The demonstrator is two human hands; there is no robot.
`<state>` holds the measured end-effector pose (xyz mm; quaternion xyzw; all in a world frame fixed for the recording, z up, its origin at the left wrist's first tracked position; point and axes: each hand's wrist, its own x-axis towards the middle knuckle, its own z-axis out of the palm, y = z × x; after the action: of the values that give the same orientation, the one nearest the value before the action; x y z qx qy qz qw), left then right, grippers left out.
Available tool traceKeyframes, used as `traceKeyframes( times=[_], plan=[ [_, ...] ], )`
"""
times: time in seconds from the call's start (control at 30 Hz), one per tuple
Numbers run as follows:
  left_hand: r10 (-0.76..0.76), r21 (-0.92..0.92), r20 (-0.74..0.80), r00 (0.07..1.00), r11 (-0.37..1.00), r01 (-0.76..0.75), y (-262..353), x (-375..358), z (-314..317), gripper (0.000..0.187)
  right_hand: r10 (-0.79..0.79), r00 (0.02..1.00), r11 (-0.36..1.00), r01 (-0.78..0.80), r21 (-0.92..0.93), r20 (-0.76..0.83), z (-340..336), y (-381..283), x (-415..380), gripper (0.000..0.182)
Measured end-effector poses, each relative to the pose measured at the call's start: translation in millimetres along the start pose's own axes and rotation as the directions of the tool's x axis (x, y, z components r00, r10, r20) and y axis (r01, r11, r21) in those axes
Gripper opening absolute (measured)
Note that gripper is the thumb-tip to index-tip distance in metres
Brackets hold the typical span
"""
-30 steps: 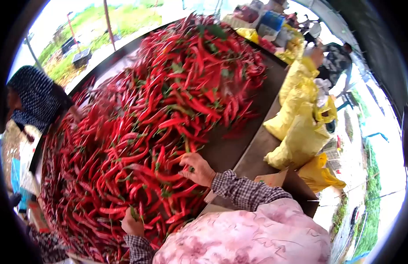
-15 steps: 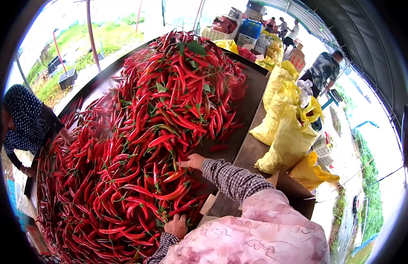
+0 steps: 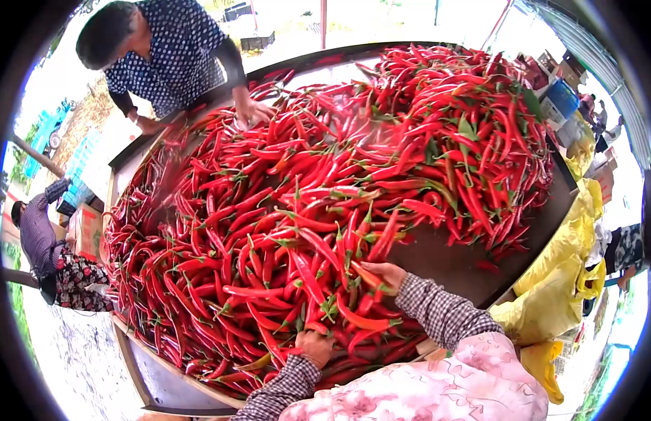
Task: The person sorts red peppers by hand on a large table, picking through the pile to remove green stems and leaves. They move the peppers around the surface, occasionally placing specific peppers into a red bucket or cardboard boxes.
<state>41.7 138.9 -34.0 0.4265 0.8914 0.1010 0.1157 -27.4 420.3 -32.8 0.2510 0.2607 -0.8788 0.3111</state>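
Observation:
A broad heap of long red chili peppers (image 3: 262,224) with green stems covers most of a dark-topped table (image 3: 452,270). Low on the near side, my left hand (image 3: 315,347) is closed with its fingers curled down among the peppers, a red one at its fingertips. My right hand (image 3: 387,277) lies further right and a little higher, its thumb and fingers closed on an orange-red chili pepper (image 3: 367,274). Pepper bodies hide some of my fingertips. Both my sleeves are checked, below a pink patterned garment.
Across the table a co-worker in a dotted shirt (image 3: 168,52) has a hand (image 3: 250,109) on the heap. Another person (image 3: 48,245) stands at far left near cartons (image 3: 85,230). Yellow sacks (image 3: 550,295) line the right edge. A raised rim (image 3: 178,365) borders the table.
My view has swung left, bringing the co-worker and the table's left end into view. My right hand, earlier with fingers stretched over the peppers, now pinches one; my left hand stays low in the heap.

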Motion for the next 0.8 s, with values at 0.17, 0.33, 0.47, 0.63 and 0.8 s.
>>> traceKeyframes(
  times=[0.17,0.33,0.47,0.63,0.8],
  plan=[
    [-0.345,0.016,-0.086,0.935,0.938,0.347,-44.0,-12.8,-11.3,0.035,0.035,0.976,0.995,-0.054,0.083,0.216,69.9,4.2,55.7,0.024],
    [-0.547,-0.013,0.003,0.837,0.837,0.547,-115.0,-20.5,-27.9,0.053,-0.086,0.980,0.996,0.084,0.018,0.177,143.1,15.4,141.6,0.023],
    [-0.667,-0.029,0.014,0.745,0.745,0.667,-138.2,-2.3,-51.7,0.046,-0.138,0.951,0.987,0.155,-0.043,0.277,180.4,7.2,201.6,0.024],
    [-0.772,0.052,0.093,0.629,0.635,0.771,-166.8,34.1,-83.2,0.043,-0.406,0.797,0.831,0.526,-0.182,0.447,219.6,-5.4,297.9,0.034],
    [-0.824,-0.158,0.002,0.567,0.559,0.814,-200.1,53.0,-90.4,0.036,-0.605,0.788,0.732,0.608,-0.308,0.114,288.5,-13.4,250.7,0.082]
  ],
)
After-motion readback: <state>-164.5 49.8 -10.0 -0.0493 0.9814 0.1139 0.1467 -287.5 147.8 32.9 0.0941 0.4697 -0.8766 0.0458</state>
